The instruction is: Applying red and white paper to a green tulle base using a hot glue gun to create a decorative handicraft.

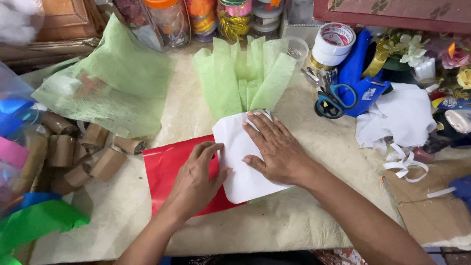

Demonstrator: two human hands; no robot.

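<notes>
The right hand (277, 149) lies flat and open on the white sheet (243, 162), fingers spread, pressing it down, not pinching. The left hand (196, 179) rests just beside it, fingers open too, tips touching the white sheet's left edge, palm on the red sheet (164, 169) underneath. Above the right fingertips, the green tissue (243, 73) fans out from under the white sheet. To do this well, I think the right hand should keep its push steady while the left slides the edge slowly, so nothing bunches. Scissors (333, 100) and a tape roll (333, 43) sit off to the right on the worktop (294, 216).
</notes>
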